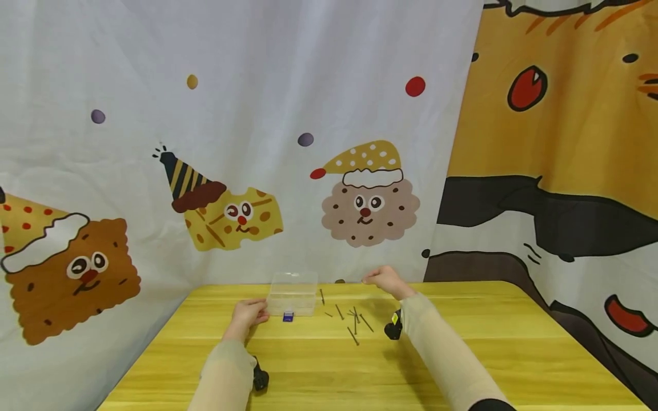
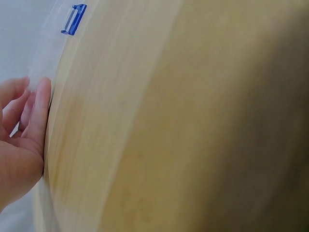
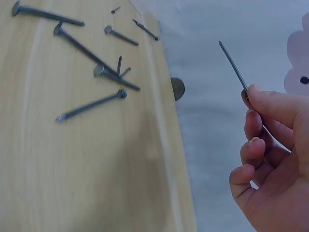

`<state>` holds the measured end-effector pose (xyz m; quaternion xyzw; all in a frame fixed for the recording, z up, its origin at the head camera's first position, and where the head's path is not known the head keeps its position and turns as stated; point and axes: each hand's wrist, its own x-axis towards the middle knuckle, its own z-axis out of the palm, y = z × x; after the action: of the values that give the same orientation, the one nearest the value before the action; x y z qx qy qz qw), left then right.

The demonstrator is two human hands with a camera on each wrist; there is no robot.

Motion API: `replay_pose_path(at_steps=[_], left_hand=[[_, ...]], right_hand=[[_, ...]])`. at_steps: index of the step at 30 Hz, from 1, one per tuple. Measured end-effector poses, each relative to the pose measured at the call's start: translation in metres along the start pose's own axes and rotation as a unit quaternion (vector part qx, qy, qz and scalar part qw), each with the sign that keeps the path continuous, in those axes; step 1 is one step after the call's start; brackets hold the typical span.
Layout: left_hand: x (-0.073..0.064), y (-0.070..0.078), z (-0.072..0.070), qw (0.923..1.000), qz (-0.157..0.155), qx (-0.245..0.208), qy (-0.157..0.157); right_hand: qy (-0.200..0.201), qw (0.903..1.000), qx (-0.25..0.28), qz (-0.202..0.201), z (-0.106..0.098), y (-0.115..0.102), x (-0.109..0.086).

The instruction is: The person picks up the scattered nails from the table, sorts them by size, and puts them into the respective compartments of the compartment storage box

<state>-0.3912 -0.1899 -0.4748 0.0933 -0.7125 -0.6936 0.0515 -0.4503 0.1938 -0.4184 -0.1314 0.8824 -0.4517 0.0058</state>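
My right hand [image 1: 386, 281] is raised above the far part of the table. Its thumb and index finger pinch a thin metal nail [image 3: 232, 66], its pointed end upward and away from the fingers in the right wrist view; the other fingers curl below. My left hand [image 1: 248, 314] holds the near left corner of a clear plastic box [image 1: 292, 302], thumb toward the front and fingers along the side. The box has a blue latch [image 1: 288, 316] at its front, and its clear lid [image 1: 295, 278] stands raised at the back. Several loose nails [image 3: 96, 104] of different lengths lie between the hands.
The wooden table [image 1: 329, 371] reaches back to a hanging curtain [image 1: 308, 68] printed with cartoon snacks. The nails lie right of the box, some crossing each other. A black wrist camera [image 1: 260, 378] sits on the left wrist, another camera [image 1: 393, 330] on the right.
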Motion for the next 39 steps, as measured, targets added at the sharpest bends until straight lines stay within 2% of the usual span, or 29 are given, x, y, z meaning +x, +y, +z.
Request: replay_pose_path(at_steps=[10,15,19,20,23,26,27,31,35,39], left_hand=[[0.001,-0.007,-0.003,0.9998,-0.01,0.004,0.016],[-0.001,-0.005,-0.001,0.9998,-0.007,0.0,0.017],[0.001,-0.007,-0.002,0.9999,0.003,-0.005,0.012],[0.001,-0.007,-0.004,0.9998,0.014,-0.015,0.0],[0.0,-0.006,-0.004,0.9994,0.022,-0.025,-0.007],[-0.001,-0.004,-0.001,0.9997,0.013,-0.02,0.0],[-0.001,-0.004,0.001,0.9999,0.002,-0.009,0.013],[0.0,-0.006,0.001,0.9998,-0.002,-0.005,0.017],[0.0,-0.007,-0.001,0.9996,0.016,-0.024,0.0],[0.003,-0.006,-0.002,0.9996,0.018,-0.022,0.004]], right_hand=[[-0.03,0.9989,0.018,-0.03,0.031,-0.019,0.016],[-0.028,0.9987,0.02,-0.037,0.045,-0.025,0.02],[-0.032,0.9981,0.022,-0.048,0.054,-0.033,0.024],[-0.034,0.9978,0.024,-0.051,0.056,-0.035,0.025],[-0.037,0.997,0.027,-0.062,0.063,-0.04,0.027],[-0.034,0.9966,0.02,-0.072,0.072,-0.043,0.029],[-0.034,0.9965,0.015,-0.075,0.075,-0.044,0.029],[-0.033,0.9969,0.0,-0.072,0.089,-0.046,0.03],[-0.029,0.9975,-0.006,-0.065,0.102,-0.049,0.03],[-0.027,0.9976,-0.003,-0.064,0.111,-0.051,0.032]])
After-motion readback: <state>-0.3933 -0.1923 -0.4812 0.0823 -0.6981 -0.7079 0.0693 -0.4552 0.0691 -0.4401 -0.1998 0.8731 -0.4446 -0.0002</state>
